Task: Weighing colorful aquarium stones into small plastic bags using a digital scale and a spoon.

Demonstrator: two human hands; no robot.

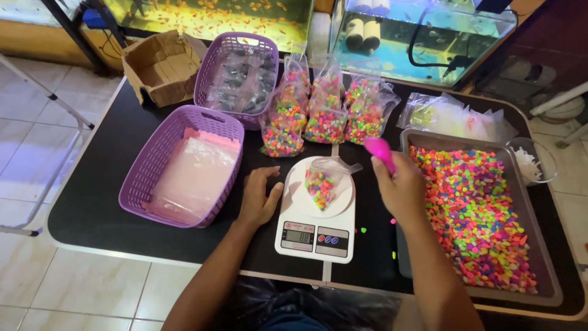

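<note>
Now we grip a pink scoop [380, 150] in our closed right hand [401, 190] above the tray [539, 245], while our left hand [258, 199] rests open (holding nothing) beside the white scale [315, 236] bearing a small bag of coloured gravel [321, 184].

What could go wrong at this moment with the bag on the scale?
The small open bag of coloured gravel lies unsupported on the white kitchen scale; the left hand rests beside it, not on it, so it may tip. The right hand holds a pink scoop above the table, where stray pebbles already lie.
</note>
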